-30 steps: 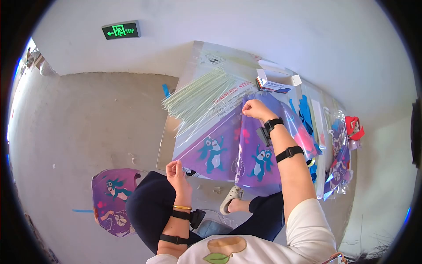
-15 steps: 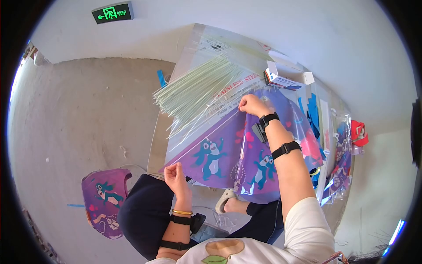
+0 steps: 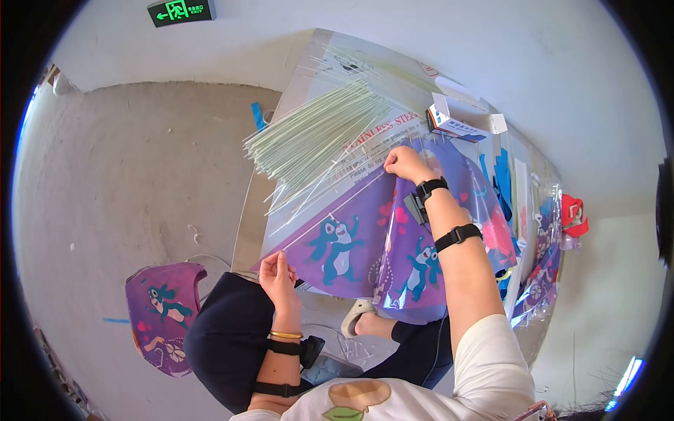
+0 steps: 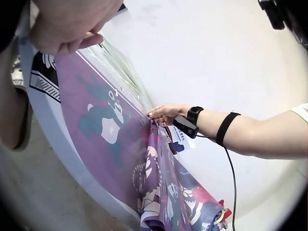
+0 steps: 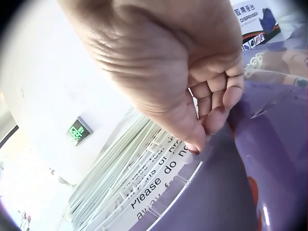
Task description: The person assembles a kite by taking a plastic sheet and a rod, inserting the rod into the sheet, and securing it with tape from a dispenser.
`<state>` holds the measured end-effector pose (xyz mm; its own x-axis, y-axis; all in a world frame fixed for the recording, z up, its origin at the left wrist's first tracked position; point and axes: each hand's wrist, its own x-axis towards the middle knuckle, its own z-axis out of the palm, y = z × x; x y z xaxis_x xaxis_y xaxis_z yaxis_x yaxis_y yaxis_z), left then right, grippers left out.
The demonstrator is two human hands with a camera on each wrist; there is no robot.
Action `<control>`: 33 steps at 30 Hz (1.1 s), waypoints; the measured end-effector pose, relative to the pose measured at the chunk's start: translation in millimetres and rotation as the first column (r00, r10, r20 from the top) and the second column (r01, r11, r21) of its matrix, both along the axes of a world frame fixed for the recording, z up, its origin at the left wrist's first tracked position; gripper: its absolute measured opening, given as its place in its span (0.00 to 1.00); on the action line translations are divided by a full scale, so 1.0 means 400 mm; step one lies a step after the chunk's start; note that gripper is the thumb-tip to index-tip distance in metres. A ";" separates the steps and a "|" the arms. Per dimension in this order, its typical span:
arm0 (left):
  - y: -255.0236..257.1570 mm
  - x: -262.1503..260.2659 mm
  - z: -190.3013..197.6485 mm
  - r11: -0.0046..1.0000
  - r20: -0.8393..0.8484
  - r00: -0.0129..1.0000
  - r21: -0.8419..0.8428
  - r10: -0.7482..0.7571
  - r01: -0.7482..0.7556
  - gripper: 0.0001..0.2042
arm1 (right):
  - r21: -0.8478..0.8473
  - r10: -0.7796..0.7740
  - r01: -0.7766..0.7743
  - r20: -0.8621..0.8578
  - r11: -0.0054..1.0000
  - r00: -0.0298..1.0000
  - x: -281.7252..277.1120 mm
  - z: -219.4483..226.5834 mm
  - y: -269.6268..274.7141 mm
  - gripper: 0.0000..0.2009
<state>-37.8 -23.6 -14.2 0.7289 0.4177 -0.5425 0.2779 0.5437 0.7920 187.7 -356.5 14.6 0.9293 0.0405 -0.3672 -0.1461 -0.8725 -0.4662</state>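
Note:
A thin purple printed sheet [image 3: 365, 242] with blue cartoon animals lies over the table's near side. A thin pale rod [image 3: 359, 190] runs along its slanting far edge. At the left end of that edge, my left hand [image 3: 279, 282] pinches between thumb and fingers. My right hand [image 3: 412, 167] pinches the other end of the edge, beside a fold. In the right wrist view, the right thumb and fingertips meet at the sheet's edge, close to clear strips [image 5: 185, 178]. The left fingertips are partly hidden in the left wrist view.
A bundle of thin pale rods [image 3: 319, 133] lies just beyond the sheet. An open white box [image 3: 463, 123] stands at the back, with blue strips [image 3: 503, 179] and wrapped printed sheets [image 3: 540, 270] to the right. Another purple printed piece [image 3: 163, 316] lies on the floor at left.
The head view has shifted, so the table sits higher and further left. Both hands keep their places at the sheet's edge; the left fingers and thumb have straightened a little.

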 end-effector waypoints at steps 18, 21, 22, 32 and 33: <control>0.009 -0.011 -0.007 0.999 -0.011 0.999 -0.044 -0.031 0.031 0.07 | -0.073 0.017 -0.015 0.021 0.997 1.000 0.002 -0.012 0.015 0.04; 0.011 -0.013 -0.009 0.998 -0.020 0.999 -0.053 -0.038 0.037 0.07 | -0.066 0.015 -0.013 0.028 0.998 1.000 0.002 -0.023 0.014 0.04; 0.013 -0.014 -0.011 0.998 -0.021 0.999 -0.053 -0.037 0.036 0.07 | -0.058 0.029 -0.026 0.043 0.998 0.999 0.002 -0.027 0.011 0.04; 0.014 -0.016 -0.020 0.997 -0.024 0.998 -0.054 -0.060 0.059 0.07 | 0.007 0.041 -0.041 0.077 0.999 0.996 0.000 -0.049 -0.002 0.04; 0.015 -0.016 -0.020 0.997 -0.021 0.997 -0.046 -0.068 0.067 0.07 | 0.007 0.042 -0.043 0.076 0.999 0.996 0.000 -0.049 -0.001 0.04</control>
<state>-44.4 -17.8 -22.3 0.7421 0.3427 -0.5761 0.3326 0.5579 0.7604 187.6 -356.8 -5.0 0.9517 0.0833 -0.2956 -0.0732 -0.8731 -0.4820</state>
